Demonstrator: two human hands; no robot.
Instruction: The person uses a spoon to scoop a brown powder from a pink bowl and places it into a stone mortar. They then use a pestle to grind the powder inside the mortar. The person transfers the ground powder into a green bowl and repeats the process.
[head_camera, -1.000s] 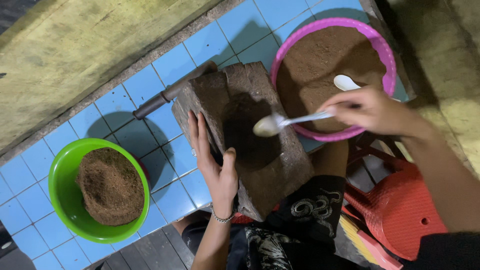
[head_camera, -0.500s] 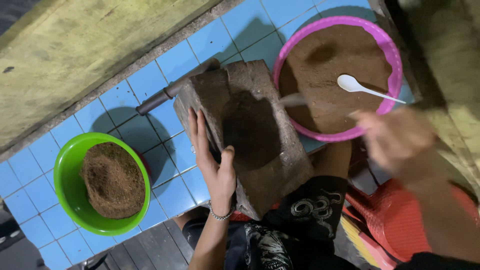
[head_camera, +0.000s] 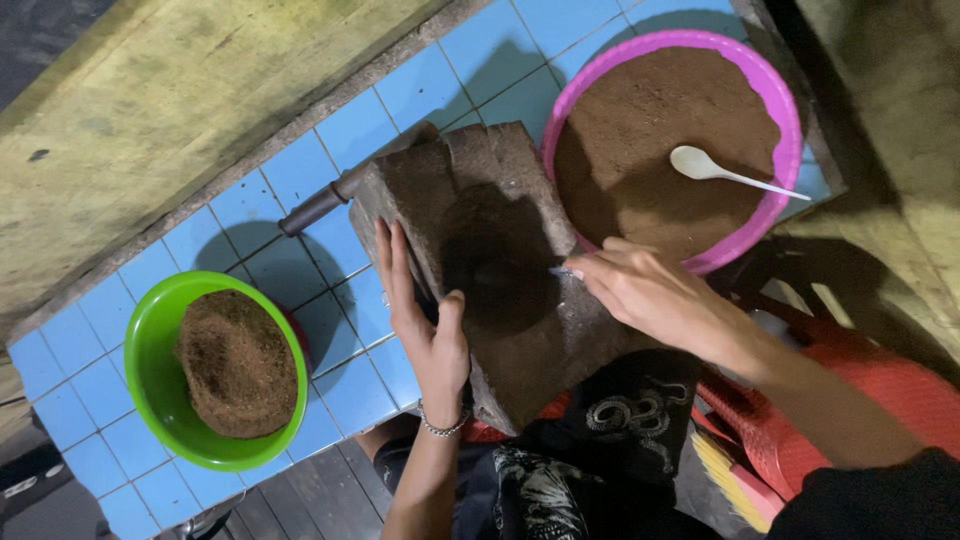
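Watching the head cam feed rn, going L to R. Far left there's a green bowl (head_camera: 160, 345) on the blue tiled counter (head_camera: 250, 215), holding a domed cake of brown powder (head_camera: 238, 362), well apart from both hands. I'd guess it's parked out of the way so it doesn't get knocked.

Next is the big dark stone slab (head_camera: 480, 270), tilted w/ its near end hanging off the counter edge toward the person's lap, prob so the powder gathers in the hollow in the middle. A dark handle (head_camera: 320, 208) pokes out from under its far left corner, can't tell what tool it belongs to.

Left hand (head_camera: 425, 320) lies flat on the slab's left side, fingers straight and together, thumb hooked over onto the top face. Looks like it's bracing the slab, not holding anything else.

Right hand (head_camera: 650, 295) is over the slab's right edge, fingers pinched on something small and pale at the tips, too tiny to tell what. The hollow sits just left of those fingertips.

Behind it is the pink bowl (head_camera: 790, 120), full of brown powder, white spoon (head_camera: 720, 172) lying on top, near the right hand but not touched. Red plastic stool (head_camera: 860, 380) bottom right.
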